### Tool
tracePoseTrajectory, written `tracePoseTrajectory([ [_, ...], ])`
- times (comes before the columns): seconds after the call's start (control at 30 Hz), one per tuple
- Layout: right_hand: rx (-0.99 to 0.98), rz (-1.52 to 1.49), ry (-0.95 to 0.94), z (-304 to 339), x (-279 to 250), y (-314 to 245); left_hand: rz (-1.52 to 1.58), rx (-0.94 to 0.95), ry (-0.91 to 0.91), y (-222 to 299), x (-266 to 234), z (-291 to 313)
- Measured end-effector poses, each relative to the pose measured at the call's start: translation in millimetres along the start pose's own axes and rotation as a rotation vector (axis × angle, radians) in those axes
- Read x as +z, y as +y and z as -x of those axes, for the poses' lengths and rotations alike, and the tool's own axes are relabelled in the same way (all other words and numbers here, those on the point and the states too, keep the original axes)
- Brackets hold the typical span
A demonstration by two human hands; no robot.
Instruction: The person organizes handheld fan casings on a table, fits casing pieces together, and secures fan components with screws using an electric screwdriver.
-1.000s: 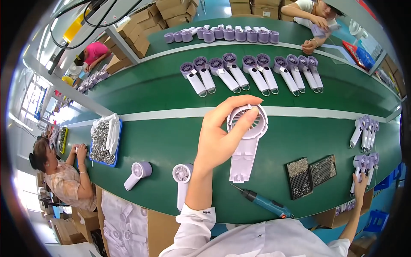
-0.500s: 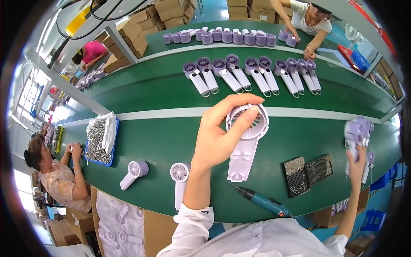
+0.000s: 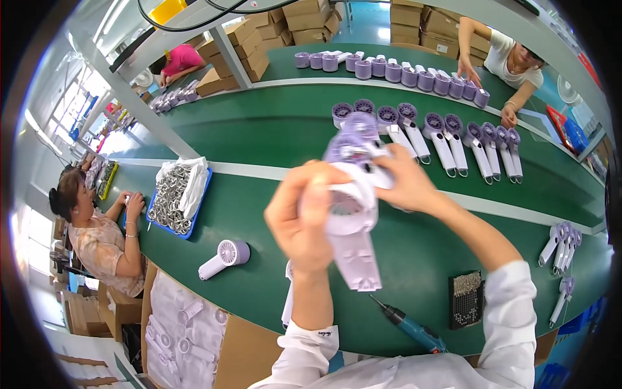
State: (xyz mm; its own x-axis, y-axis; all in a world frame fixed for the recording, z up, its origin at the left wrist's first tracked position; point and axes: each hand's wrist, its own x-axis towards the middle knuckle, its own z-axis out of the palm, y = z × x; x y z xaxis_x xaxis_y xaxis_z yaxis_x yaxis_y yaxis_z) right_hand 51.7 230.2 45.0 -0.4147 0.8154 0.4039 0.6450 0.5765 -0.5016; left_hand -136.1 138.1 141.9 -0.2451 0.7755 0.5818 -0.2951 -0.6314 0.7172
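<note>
My left hand [image 3: 301,217] is wrapped round the ring end of a pale lilac handheld-fan shell [image 3: 356,262], its open channelled handle pointing down toward me. Close beside it, my right hand [image 3: 407,178] grips a purple fan body [image 3: 352,139], blurred by motion, with small dark and red parts showing inside. The two pieces overlap in view; whether they touch, I cannot tell. Below the shell, a teal electric screwdriver [image 3: 414,329] lies on the green table. A black screw tray [image 3: 465,314] sits to its right. Part of a white fan handle [image 3: 287,295] shows behind my left wrist.
An assembled fan [image 3: 225,258] lies at left, near a blue tray [image 3: 202,202] of metal rings. Rows of fans [image 3: 476,152] lie beyond the white rail; more fans [image 3: 562,243] lie at right. A carton [image 3: 249,350] stands below the table edge. Co-workers sit left and across.
My right hand has come from the far right to the centre with the purple fan body. The left hand still holds the shell, now tilted differently. The whole view has shifted.
</note>
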Motion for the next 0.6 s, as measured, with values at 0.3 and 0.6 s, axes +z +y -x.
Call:
tracePoseTrajectory([
  [0.3, 0.266, 0.072, 0.096, -159, 157, 6, -0.147, -0.027, 0.122, -15, -32, -13],
  [0.6, 0.536, 0.384, 0.266, -191, 198, 37, -0.308, -0.014, 0.271, -20, -38, -18],
])
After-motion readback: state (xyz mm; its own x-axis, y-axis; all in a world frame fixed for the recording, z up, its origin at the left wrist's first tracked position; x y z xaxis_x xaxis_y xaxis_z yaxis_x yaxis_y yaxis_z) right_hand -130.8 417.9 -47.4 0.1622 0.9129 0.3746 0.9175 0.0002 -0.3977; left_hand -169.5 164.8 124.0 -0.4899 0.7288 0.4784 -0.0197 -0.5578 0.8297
